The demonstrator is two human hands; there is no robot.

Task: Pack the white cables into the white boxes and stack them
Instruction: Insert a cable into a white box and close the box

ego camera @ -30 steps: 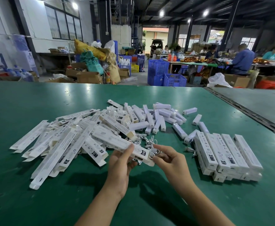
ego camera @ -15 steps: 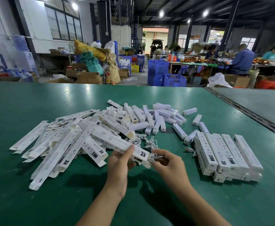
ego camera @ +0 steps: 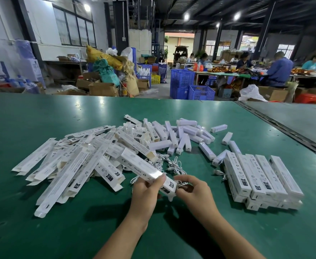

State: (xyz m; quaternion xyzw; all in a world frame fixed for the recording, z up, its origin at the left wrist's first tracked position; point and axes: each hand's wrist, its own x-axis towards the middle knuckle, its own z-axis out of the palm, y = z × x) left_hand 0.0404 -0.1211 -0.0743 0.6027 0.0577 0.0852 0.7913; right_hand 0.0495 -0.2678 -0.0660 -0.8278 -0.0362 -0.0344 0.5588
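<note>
The white box [ego camera: 144,165] being filled is up off the table [ego camera: 41,230], slanting down toward its open end near the middle of the view. Left hand [ego camera: 146,193] grips it close to that end, thumb on top, fingers curled underneath. Right hand [ego camera: 194,189] is right at the mouth, fingers curled in, pinching what looks like a coiled white cable [ego camera: 181,183]. Fingers + flap hide most of it, so can't tell how far in it is.

Stuff that could go wrong from here, imo:

- Coil springs open at the mouth, a loop hangs out, and the flap won't tuck or gets creased.
- Box looks like thin card. If the left hand squeezes that close to the opening it flattens, and the cable prob jams.
- The loose cables [ego camera: 174,163] lie tangled just behind both hands. A stray one could snag and get dragged along w/ the one going in.
- The flat boxes [ego camera: 74,165] are heaped on the left, right by the far end of the held box. Swing it carelessly and it could knock into them.
- The packed stack [ego camera: 262,176] on the right is already layered and the bottom boxes look a bit skewed at the near corner. Drop the next one on crooked and the top row could slide off.
</note>
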